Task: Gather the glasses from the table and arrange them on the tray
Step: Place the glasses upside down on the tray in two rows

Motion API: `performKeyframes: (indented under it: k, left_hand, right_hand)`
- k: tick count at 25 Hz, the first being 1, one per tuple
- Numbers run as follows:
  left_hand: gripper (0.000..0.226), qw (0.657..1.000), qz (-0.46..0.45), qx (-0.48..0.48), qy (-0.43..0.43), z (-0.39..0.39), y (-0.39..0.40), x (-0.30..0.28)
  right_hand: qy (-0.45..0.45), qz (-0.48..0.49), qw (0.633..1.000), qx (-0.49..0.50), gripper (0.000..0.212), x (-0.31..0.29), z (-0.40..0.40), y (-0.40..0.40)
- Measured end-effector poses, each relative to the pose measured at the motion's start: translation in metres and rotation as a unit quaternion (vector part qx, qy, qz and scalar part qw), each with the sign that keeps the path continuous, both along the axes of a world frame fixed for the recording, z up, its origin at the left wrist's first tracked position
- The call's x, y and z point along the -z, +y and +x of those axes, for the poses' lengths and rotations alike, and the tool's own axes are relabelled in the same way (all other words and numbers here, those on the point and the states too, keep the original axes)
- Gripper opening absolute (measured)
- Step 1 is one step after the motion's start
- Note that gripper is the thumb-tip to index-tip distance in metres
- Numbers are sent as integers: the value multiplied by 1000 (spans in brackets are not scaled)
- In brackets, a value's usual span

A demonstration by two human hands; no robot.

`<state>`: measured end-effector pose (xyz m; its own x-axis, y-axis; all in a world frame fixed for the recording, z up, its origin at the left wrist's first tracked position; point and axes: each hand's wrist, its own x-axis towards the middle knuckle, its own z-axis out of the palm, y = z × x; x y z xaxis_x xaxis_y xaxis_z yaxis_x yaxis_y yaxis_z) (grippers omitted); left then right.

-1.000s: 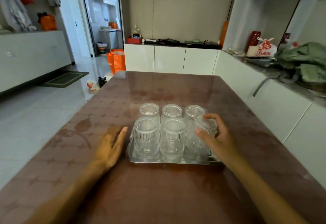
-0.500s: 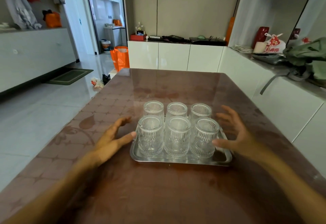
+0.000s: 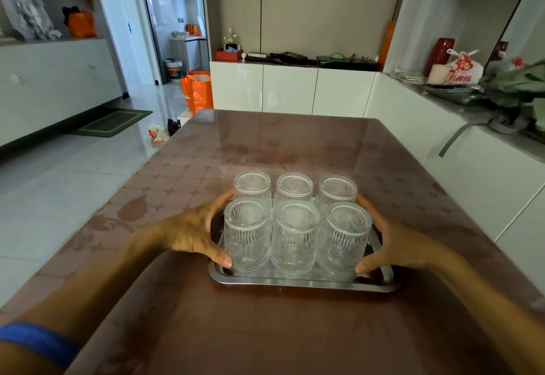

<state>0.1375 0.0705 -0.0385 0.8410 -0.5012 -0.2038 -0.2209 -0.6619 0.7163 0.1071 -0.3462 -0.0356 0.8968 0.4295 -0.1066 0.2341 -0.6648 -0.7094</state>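
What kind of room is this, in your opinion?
Probably a home dining area: a brown dining table, white cabinets holding household clutter, and an orange shopping bag on the tiled floor.

close head view down over table (image 3: 295, 330)

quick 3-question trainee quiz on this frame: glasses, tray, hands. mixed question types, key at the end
1. How many glasses stand on the tray, and in what layout?
2. True or false: the near-left glass stands mouth up.
3. Where is the left hand? A) flat on the table, clear of the tray; B) at the tray's left side, thumb by the near-left glass; C) lifting a glass off the tray.

Key
1. Six, in two rows of three.
2. False. All six look upside down, bases up.
3. B. The right hand mirrors it beside the near-right glass.
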Motion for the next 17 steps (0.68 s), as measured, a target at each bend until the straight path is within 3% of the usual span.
performKeyframes:
  k: [3,6,8,11,12,14,17]
  left_hand:
    - [131,1000,-18,13,-2,-3,-3,-2]
    - [142,999,35,21,9,-6,3,-18]
    - [140,999,50,5,6,-10,18,-37]
    - [116,998,16,-5,-66,-18,24,-80]
    - [104,995,13,-3,-96,-17,17,-92]
    - [98,989,58,26,-132,-9,-8,-110]
    - [127,973,203,65,-85,-5,-39,-114]
  right_hand:
    - [-7,-2,1000,-3,135,1,2,2]
    - [4,-23,999,-25,142,-10,-5,-3]
    - [-37,9,999,18,133,-36,-16,-12]
    - [-129,127,983,39,109,-91,-24,-4]
    - [-149,97,984,6,107,-105,-21,11]
    - [-141,-51,986,-69,115,-119,-9,55]
    - [-80,-238,959,-131,133,-113,16,112]
